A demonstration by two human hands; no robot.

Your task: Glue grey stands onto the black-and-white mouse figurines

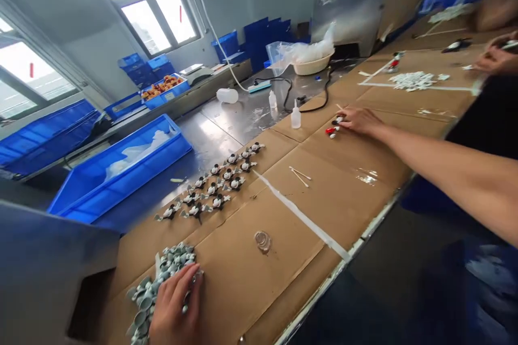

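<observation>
Your R hand [356, 119] has its fingers clamped on 1 red/blk/wht fig. [331, 131] at the cardboard [340, 188]. Your L hand [174, 302] is on the grey pcs [142, 302], uncountable; can't tell if its fingers grip any. Btwn: approx. 13 blk/wht figs [212, 189], 2 swabs [300, 173]. Beyond: 2 upright bottles [296, 118], 1 lying bottle [227, 95].

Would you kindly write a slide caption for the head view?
Left hand at a pile of grey parts, right hand at a small red, black and white figure.
</observation>
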